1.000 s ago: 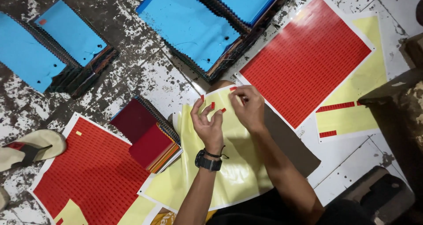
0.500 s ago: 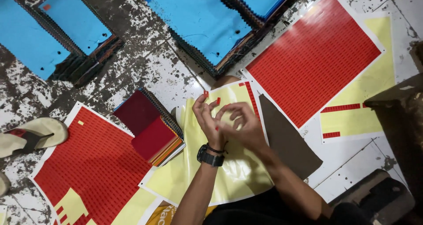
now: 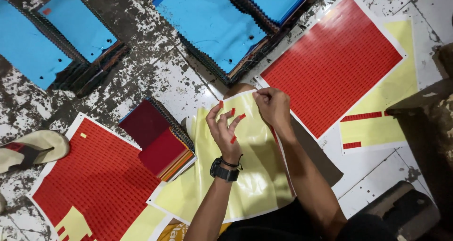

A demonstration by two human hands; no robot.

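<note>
My left hand (image 3: 225,132) is raised over a pale yellow backing sheet (image 3: 245,184), fingers spread, with small red stickers (image 3: 233,112) stuck on several fingertips. A black watch is on that wrist. My right hand (image 3: 271,105) is closed at the top edge of the yellow sheet, its fingers pinched together; what they pinch is too small to tell. A stack of dark red fabric swatches (image 3: 158,139) lies just left of the left hand.
Full red sticker sheets lie at upper right (image 3: 332,62) and lower left (image 3: 89,175). A nearly stripped yellow sheet (image 3: 377,123) sits at right. Blue swatch stacks (image 3: 212,24) line the top. A sandal (image 3: 28,149) is at far left, a dark box (image 3: 396,212) at lower right.
My hands were together over the yellow sheet; now the left hand has drawn back with fingers spread and stickers on them, while the right has moved up to the sheet's top edge.
</note>
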